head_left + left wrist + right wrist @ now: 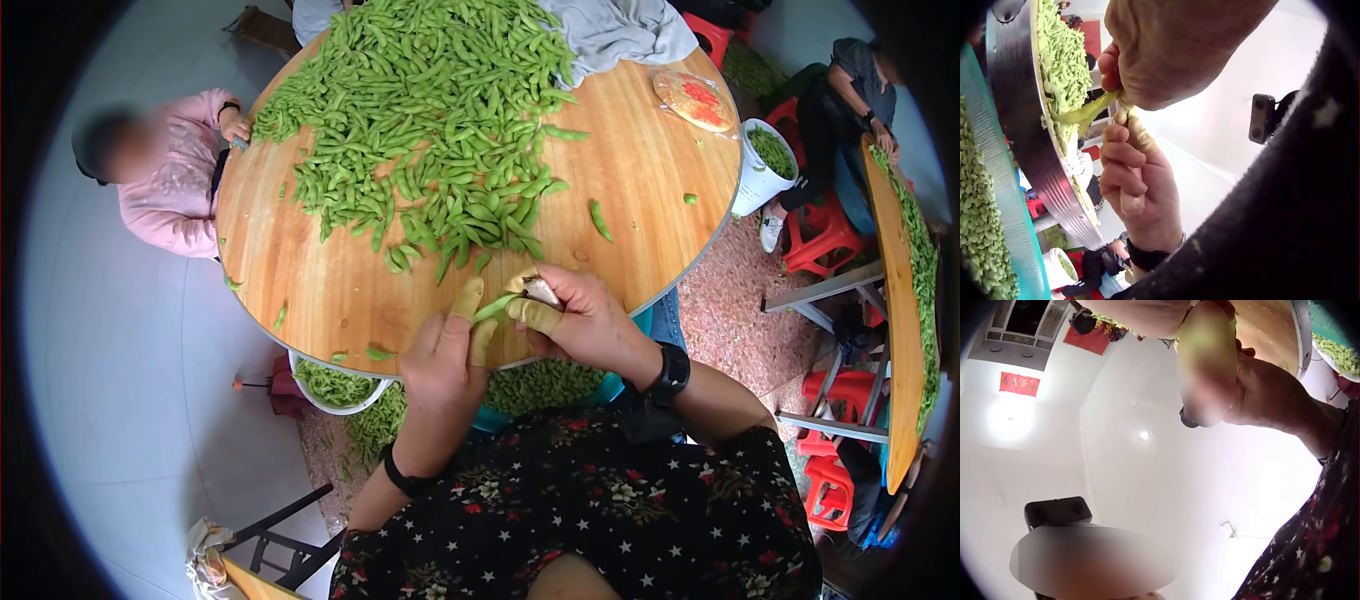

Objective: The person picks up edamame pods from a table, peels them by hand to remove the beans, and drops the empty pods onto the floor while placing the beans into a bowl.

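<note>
Over the table's near edge, my left hand [440, 355] pinches a green soybean pod [496, 306] between thumb and fingers. The pod's other end reaches the fingertips of my right hand [585, 318]. That hand grips a small silvery metal tool [542, 291], mostly hidden in the fingers. Yellowish covers wrap several fingertips of both hands. In the left wrist view, a pod [1088, 114] sticks out from the left fingers, with the right hand [1138, 178] just below. Beyond the hands lies a big heap of pods [430, 130].
The round wooden table [640, 160] also bears a grey cloth [625, 40] and a wrapped round packet [692, 100]. Below its near edge are a white bucket [335, 408] and a teal tub [490, 418]. A person in pink [170, 170] sits at the left; another bucket [765, 190] stands right.
</note>
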`<state>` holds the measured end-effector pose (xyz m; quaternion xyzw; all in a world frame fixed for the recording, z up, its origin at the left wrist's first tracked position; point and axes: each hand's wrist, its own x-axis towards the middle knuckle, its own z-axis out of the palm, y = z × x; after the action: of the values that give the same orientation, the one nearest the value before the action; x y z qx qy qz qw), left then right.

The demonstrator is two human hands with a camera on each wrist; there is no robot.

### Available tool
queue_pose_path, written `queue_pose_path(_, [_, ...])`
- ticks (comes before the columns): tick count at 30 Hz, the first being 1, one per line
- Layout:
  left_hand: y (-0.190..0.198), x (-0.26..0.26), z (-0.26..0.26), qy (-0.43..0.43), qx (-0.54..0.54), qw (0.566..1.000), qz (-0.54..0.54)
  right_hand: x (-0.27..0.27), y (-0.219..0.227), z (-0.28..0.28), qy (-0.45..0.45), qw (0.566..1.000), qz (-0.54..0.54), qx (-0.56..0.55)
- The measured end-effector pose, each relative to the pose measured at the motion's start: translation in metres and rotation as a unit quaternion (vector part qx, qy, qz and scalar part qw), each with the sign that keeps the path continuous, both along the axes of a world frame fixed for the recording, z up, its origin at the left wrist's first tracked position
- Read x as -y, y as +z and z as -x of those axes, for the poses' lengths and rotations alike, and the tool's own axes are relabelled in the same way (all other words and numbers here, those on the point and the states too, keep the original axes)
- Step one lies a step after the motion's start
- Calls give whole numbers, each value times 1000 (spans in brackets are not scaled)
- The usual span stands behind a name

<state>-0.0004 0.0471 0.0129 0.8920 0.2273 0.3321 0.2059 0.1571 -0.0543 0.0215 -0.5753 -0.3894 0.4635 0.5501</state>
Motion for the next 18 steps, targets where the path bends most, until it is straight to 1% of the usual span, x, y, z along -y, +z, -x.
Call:
queue_pose_path(1, [-5, -4, -3, -26, 48, 996, -67, 0, 5, 0, 10, 998, 45, -47])
queue_pose_path(2, [-8, -7, -4, -52, 96, 985, -133, 0, 8, 0, 11, 998, 45, -46])
queue_pose_path(3, [-6, -5, -4, -52, 97, 985, -133, 0, 11, 0, 21, 994, 94, -52])
queue_pose_path(4, [-2, -3, -4, -41, 72, 992, -90, 0, 13, -1, 32, 988, 143, -58])
queue_pose_path(5, [0, -1, -5, -30, 48, 997, -47, -1, 3, -1, 32, 988, 143, -57])
queue_pose_path(6, [-2, -3, -4, -30, 50, 997, -47, -3, -15, 0, 18, 999, -3, 44])
queue_pose_path(7, [-6, -6, -2, -57, 45, 997, -2, -4, -22, 0, 3, 978, -148, 144])
queue_pose_path(8, [-9, -8, -1, -83, 41, 995, 43, -5, -24, -3, 25, 963, -174, 204])
queue_pose_path(9, [-10, -9, 0, -84, 42, 995, 43, -6, -27, -4, 25, 963, -173, 205])
queue_pose_path(11, [-11, -11, -1, -117, 54, 971, 200, -9, -37, -6, 10, 928, -183, 326])
queue_pose_path(12, [-10, -12, -1, -116, 55, 971, 199, -9, -39, -7, 11, 927, -183, 327])
queue_pose_path(14, [-7, -11, 1, -106, 47, 937, 330, -8, -42, -5, -34, 946, -187, 261])
queue_pose_path(15, [-6, -11, 1, -105, 47, 937, 330, -5, -34, -5, -33, 947, -187, 261])
queue_pose_path(16, [-5, -10, 1, -109, 52, 934, 336, 1, -16, -5, -5, 982, -94, 166])
queue_pose_path(17, [-4, -9, 0, -114, 56, 931, 342, 5, -3, -4, 23, 997, 2, 68])
queue_pose_path(18, [-5, -9, 0, -114, 56, 931, 343, 5, 2, -3, 23, 997, 2, 68])
